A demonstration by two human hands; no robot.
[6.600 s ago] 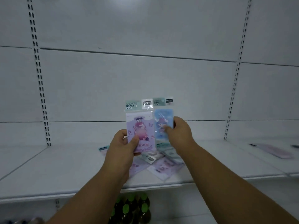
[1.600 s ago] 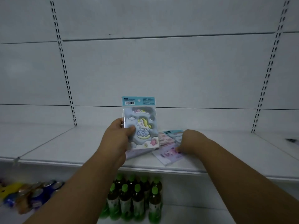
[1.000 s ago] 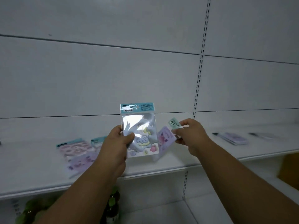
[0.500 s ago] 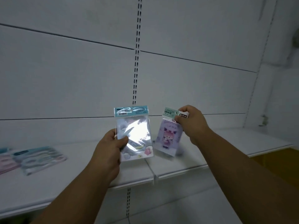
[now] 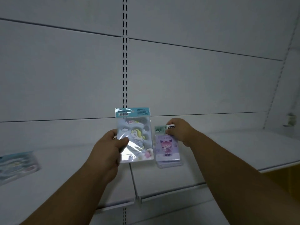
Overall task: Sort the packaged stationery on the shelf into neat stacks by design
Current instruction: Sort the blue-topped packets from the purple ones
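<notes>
Left hand [image 5: 108, 148]: grips unicorn pack [image 5: 134, 135], upright.
Right hand [image 5: 180, 129]: pinches purple pack [image 5: 167, 147] by its header, over shelf [image 5: 227, 159].
Far left: blurred blue pack [image 5: 17, 165], flat.

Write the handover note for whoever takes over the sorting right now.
Left hand: shut on the unicorn pack, held upright above the shelf.
Right hand: fingers pinch the header of the purple girl pack, which is low over the shelf, apparently over a like pack beneath it; contact is unclear.
A blurred stack of blue packs lies at far left on the shelf.
Done: at least one stack is started at the left.
Left: release the purple girl pack squarely, then place the unicorn pack with its own design. Other packs may lie out of view.
</notes>
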